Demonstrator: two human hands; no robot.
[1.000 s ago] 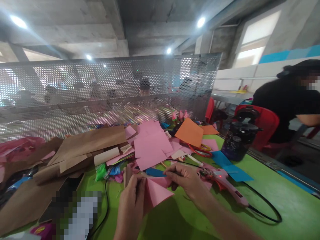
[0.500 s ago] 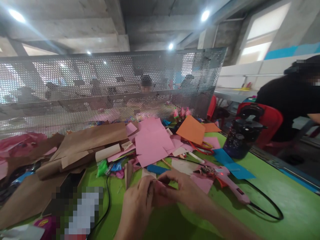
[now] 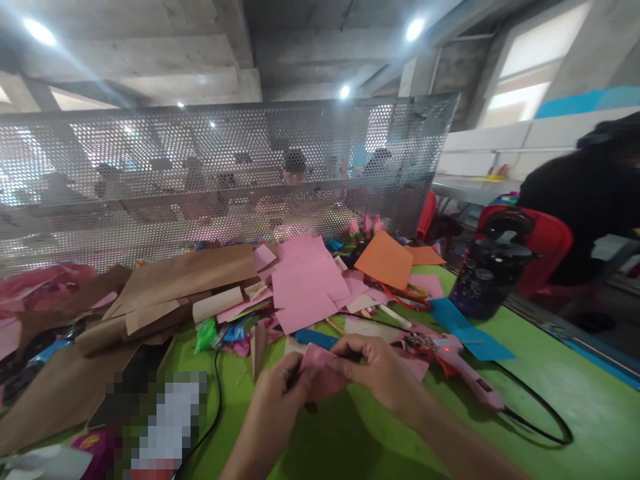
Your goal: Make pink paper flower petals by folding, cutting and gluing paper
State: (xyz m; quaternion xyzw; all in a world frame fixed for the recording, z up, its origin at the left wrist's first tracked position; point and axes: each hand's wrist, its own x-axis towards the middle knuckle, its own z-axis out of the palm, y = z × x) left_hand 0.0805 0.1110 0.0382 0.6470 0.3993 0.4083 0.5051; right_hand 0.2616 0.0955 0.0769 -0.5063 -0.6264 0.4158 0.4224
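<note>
A small pink sheet of paper (image 3: 320, 375), bent or folded, is held up between both hands above the green table (image 3: 350, 443). My left hand (image 3: 280, 393) pinches its left side, thumb in front. Its right side is gripped by my right hand (image 3: 373, 367) between thumb and fingers. Just behind the paper lies a blue strip-like object (image 3: 316, 338). To the right of my right hand rests a pink glue gun (image 3: 460, 367) with a red light on, its black cord curling on the table. A brown paper cone (image 3: 259, 350) stands beyond my left hand.
Pink sheets (image 3: 307, 283), orange paper (image 3: 384, 260) and brown paper (image 3: 190, 273) are heaped at the back. Blue paper (image 3: 470, 330) and a dark flask (image 3: 490, 277) stand right. A perforated metal screen (image 3: 225, 173) rises behind. A person in black (image 3: 585, 180) sits at the right.
The pink paper, earlier spread with a pointed flap toward the right, is now folded smaller between my hands. My hands have come closer together, and my left fingers have shifted their hold.
</note>
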